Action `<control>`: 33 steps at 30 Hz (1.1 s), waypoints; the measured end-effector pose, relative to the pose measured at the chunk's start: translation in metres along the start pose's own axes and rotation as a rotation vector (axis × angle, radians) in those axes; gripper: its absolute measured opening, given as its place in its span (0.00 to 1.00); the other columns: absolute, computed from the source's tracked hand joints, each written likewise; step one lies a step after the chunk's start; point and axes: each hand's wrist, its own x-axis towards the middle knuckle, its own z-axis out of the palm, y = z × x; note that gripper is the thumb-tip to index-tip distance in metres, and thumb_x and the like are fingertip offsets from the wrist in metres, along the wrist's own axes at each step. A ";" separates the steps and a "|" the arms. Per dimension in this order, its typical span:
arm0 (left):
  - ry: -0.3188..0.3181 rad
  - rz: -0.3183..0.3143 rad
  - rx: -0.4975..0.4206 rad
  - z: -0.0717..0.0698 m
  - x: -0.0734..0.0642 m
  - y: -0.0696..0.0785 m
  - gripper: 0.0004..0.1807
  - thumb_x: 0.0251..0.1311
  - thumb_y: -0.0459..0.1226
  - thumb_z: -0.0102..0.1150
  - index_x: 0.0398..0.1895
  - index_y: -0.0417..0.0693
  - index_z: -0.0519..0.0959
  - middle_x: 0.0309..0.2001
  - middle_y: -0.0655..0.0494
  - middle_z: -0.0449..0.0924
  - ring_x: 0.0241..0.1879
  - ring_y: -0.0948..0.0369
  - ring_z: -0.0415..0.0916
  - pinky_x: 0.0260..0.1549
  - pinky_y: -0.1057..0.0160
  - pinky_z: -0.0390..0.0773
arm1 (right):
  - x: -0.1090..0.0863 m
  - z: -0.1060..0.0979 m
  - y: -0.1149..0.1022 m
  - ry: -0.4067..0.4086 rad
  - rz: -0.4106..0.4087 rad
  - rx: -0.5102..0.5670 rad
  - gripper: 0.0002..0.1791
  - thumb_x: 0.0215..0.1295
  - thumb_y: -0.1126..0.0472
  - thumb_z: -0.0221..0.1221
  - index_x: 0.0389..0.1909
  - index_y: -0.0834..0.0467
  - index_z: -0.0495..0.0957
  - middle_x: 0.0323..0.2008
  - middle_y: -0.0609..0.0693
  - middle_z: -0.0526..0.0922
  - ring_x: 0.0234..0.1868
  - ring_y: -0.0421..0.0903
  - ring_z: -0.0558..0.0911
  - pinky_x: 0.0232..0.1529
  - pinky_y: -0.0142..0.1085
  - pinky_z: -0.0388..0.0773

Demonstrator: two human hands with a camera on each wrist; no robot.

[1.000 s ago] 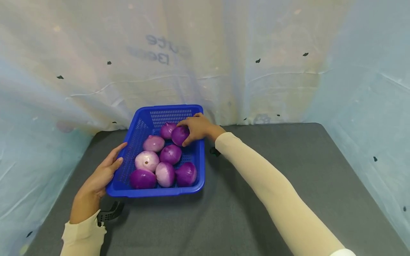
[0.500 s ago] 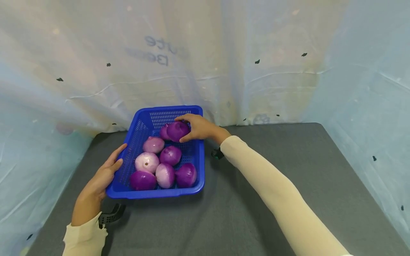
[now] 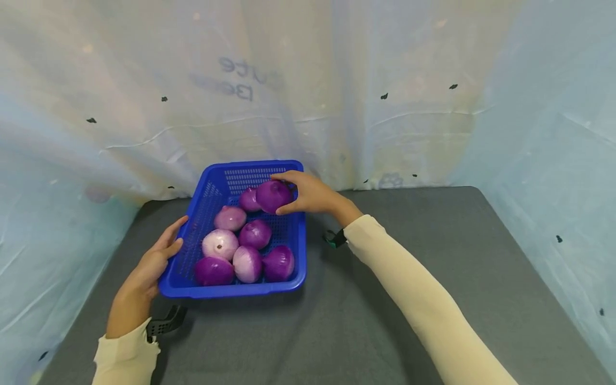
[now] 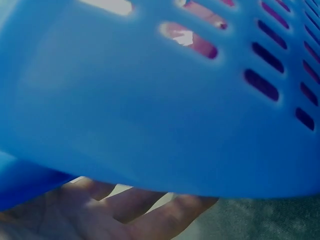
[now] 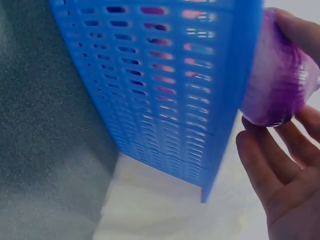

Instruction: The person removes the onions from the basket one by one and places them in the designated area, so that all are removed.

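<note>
We list, first, the right hand [image 3: 313, 193]: reaching in over the basket's right side, wrist bent toward the far corner, thumb and fingers spread round one onion [image 3: 274, 196] and gripping it; this onion is raised at the right rim, above the rest. Second, the left hand [image 3: 153, 264]: extended along the left wall, thumb at the rim, fingers outside, holding the basket [image 3: 231, 291]. Third, the basket: blue plastic, rectangular, slotted walls, smooth flared rim. Fourth, seven other onions [image 3: 255, 234] inside: rounded, glossy, deep purple to pale pink, some tapering to a neck. Fifth, the table [image 3: 481, 256]: dark grey, fine-woven texture. Sixth, the sheeting [image 3: 313, 75]: thin, pale, creased. Against the frame of a second ago, we record the gripped onion lifted from beside its purple neighbour and brought slightly right; the left hand and basket hold nearly the same place.
</note>
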 end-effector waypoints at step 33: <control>-0.036 0.050 -0.142 -0.009 -0.006 0.001 0.31 0.78 0.43 0.39 0.80 0.64 0.48 0.53 0.68 0.80 0.45 0.64 0.84 0.40 0.62 0.86 | -0.093 -0.014 0.038 0.288 0.222 0.093 0.47 0.55 0.47 0.73 0.74 0.53 0.63 0.69 0.55 0.70 0.61 0.55 0.76 0.60 0.54 0.77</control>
